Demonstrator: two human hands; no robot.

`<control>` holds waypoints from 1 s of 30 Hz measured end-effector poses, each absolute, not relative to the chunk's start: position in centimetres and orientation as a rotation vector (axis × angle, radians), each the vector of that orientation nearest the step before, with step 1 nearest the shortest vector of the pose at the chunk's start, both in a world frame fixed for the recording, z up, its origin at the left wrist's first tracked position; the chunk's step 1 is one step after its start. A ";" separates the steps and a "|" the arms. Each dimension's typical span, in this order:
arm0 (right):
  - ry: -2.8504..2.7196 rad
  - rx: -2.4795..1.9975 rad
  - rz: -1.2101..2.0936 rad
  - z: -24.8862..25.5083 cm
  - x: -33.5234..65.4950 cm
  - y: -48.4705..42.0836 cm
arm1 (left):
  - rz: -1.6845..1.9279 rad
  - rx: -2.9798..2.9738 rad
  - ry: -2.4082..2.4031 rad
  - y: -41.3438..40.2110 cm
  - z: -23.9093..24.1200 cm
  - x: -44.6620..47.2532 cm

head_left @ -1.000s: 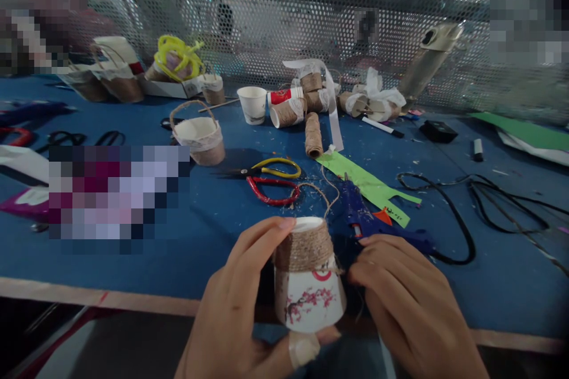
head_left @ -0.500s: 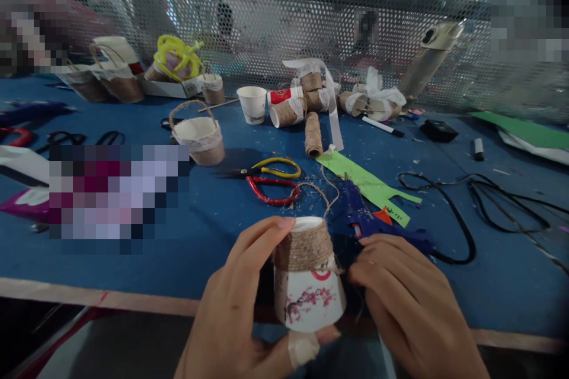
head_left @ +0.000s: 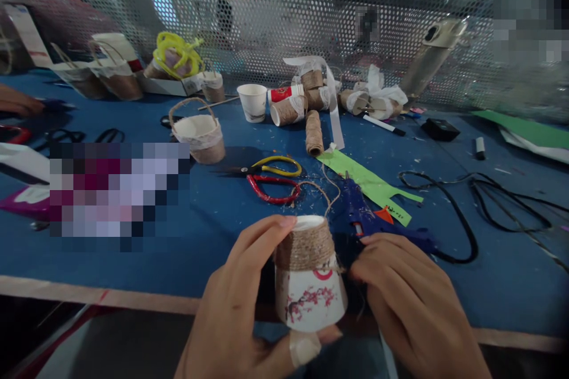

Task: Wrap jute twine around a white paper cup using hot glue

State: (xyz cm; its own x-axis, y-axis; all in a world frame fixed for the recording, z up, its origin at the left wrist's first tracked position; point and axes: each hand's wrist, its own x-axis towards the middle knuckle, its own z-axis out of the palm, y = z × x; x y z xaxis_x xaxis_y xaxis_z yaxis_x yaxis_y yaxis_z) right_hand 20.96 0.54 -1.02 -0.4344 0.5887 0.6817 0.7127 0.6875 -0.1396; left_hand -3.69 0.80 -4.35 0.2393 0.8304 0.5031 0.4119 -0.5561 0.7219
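A grey perforated metal panel (head_left: 275, 18) spans the back, behind a broad blue surface (head_left: 155, 266) edged with a pale strip. At the near edge are the two bare hands. The left hand (head_left: 233, 302) curves around the task's thing, a white paper cup (head_left: 311, 302) printed with pink blossom and wound with brown twine around its upper half. Its fingers (head_left: 262, 237) are spread as wide as the cup and grip it firmly — fingertips at the top, the thumb under the bottom. The cup is upside down, narrow end up, over the surface's near edge. The right hand (head_left: 409, 290) is just beside the cup's right side, its fingers bent and drawn close together; whether they pinch anything, I cannot tell.

Beyond the right hand lies a blue glue gun (head_left: 355, 204) with an orange trigger, partly over a light green paper strip (head_left: 362, 174). Left of these rest scissors (head_left: 249, 170) with one red and one yellow handle, blades pointing left. Farther back stands a small twine-wrapped basket (head_left: 207, 145) with white lace trim and a loop handle. Another person's hand (head_left: 15, 100) shows at the left edge. Smaller again are an upright white paper cup (head_left: 252, 103) and a brown twine spool (head_left: 313, 133) — both well apart from the hands.
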 end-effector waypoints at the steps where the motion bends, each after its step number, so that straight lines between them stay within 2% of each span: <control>1: -2.155 -0.996 -0.213 -1.0 20.9 0.5 | 1.261 2.082 1.145 0.8 -4.3 -3.7; 30: -2.147 -1.018 -0.212 -1.2 20.7 0.3 | 1.270 2.125 1.162 0.9 -4.3 -3.6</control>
State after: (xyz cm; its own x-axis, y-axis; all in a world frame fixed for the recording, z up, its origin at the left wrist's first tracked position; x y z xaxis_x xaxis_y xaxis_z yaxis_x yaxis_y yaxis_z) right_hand 20.74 0.32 -1.19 -0.4132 0.6028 0.6825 0.7244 0.6718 -0.1547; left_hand -3.62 0.88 -4.35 0.2402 0.8171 0.5241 0.4494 -0.5722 0.6861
